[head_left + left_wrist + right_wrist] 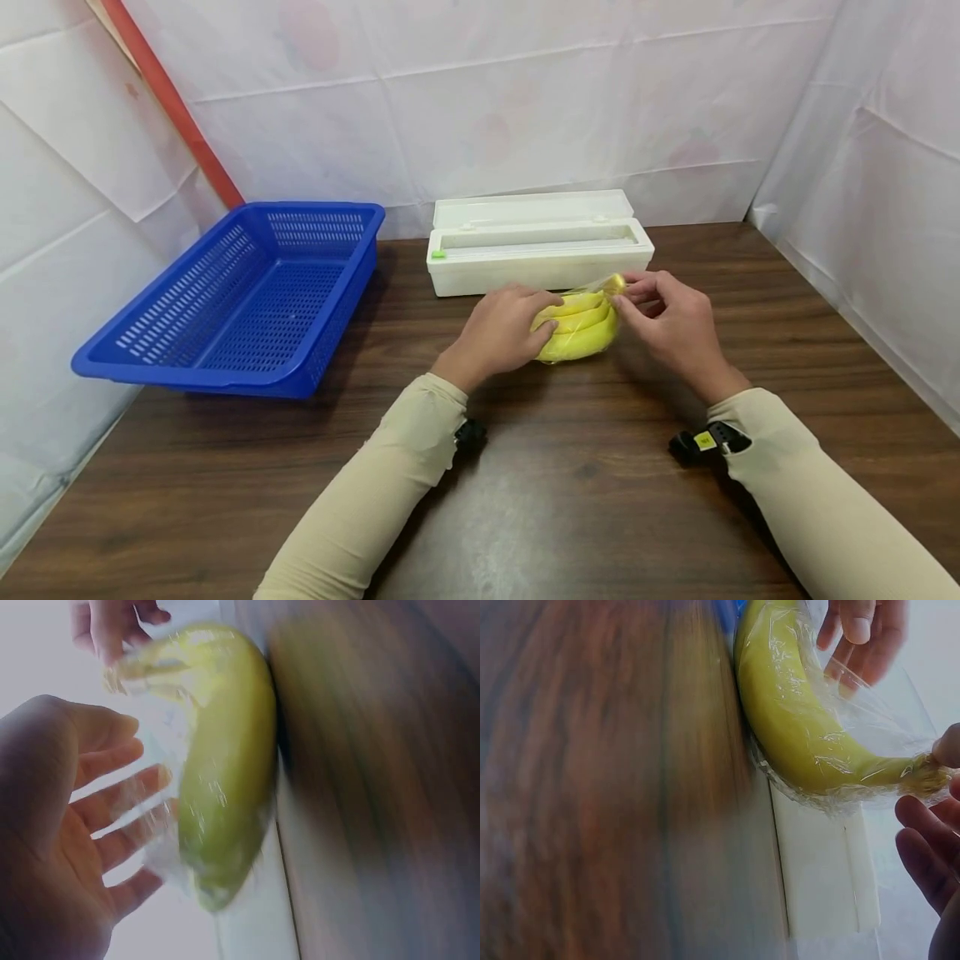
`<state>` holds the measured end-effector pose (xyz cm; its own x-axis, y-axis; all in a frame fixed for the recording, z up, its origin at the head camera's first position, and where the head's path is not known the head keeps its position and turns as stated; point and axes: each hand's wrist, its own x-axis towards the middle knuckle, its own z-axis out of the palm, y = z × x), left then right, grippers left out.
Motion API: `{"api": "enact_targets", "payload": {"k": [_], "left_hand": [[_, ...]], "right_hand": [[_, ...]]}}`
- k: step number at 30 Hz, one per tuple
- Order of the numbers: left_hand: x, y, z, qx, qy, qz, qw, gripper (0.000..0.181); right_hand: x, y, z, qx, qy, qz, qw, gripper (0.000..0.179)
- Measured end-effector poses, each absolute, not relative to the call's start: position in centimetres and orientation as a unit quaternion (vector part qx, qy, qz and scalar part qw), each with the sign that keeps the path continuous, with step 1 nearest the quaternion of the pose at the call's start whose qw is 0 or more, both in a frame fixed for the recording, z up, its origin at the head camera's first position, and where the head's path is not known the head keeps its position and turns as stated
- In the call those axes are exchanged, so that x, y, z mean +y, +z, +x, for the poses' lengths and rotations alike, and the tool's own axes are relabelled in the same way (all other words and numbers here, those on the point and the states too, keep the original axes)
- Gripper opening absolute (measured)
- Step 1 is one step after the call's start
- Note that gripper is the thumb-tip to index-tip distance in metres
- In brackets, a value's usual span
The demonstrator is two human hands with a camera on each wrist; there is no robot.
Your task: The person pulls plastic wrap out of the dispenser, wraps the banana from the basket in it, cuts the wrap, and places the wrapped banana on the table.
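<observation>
A bunch of bananas [581, 327] wrapped in clear plastic film [881, 712] lies on the table, its stem end toward the right. My right hand [675, 321] pinches the stem [922, 776] between thumb and fingers. At the bunch's left end is my left hand [506, 329], with fingers spread and lightly bent beside the film. In the left wrist view, the fingertips of that left hand [97, 802] reach behind loose film along the inner curve of the bananas [229, 757]. Whether they press the fruit is hard to tell through motion blur.
Behind the bananas stands a long white wrap dispenser [540, 271] with its lid raised and a green piece at its left end. A blue perforated basket [315, 367] sits at the left of the brown wooden table [570, 500]. White sheeting [525, 108] surrounds the table's back and sides.
</observation>
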<state>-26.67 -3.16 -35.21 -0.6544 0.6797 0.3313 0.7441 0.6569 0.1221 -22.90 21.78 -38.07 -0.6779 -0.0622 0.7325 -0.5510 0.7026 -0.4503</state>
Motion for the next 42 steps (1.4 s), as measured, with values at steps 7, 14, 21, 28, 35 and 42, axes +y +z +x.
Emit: {"api": "enact_targets", "payload": {"k": [7,14,21,28,35,42], "left_hand": [[-1.7,-34.8,-26.1,-0.925,-0.113,-0.353,0.085,0.040],[-0.9,-34.7,-26.6,-0.940,-0.122,-0.307,0.087,0.032],[-0.3,-35.0,-26.7,-0.942,-0.135,-0.285,0.113,0.022],[0.3,-34.9,-26.9,-0.943,-0.131,-0.272,0.141,0.010],[1.5,-34.6,-26.9,-0.944,-0.114,-0.282,0.129,0.003],[1.8,-34.9,-26.7,-0.940,-0.082,-0.303,0.136,0.010]], "right_hand": [[21.6,-38.4,-22.9,-0.848,0.348,0.183,0.356,0.017],[21.4,-38.6,-23.1,-0.851,0.357,0.181,0.341,0.016],[21.2,-38.6,-23.1,-0.850,0.359,0.183,0.338,0.016],[21.0,-38.3,-23.2,-0.845,0.353,0.201,0.348,0.013],[21.4,-38.2,-23.0,-0.847,0.358,0.194,0.342,0.014],[21.4,-38.3,-22.7,-0.851,0.359,0.190,0.332,0.015]]}}
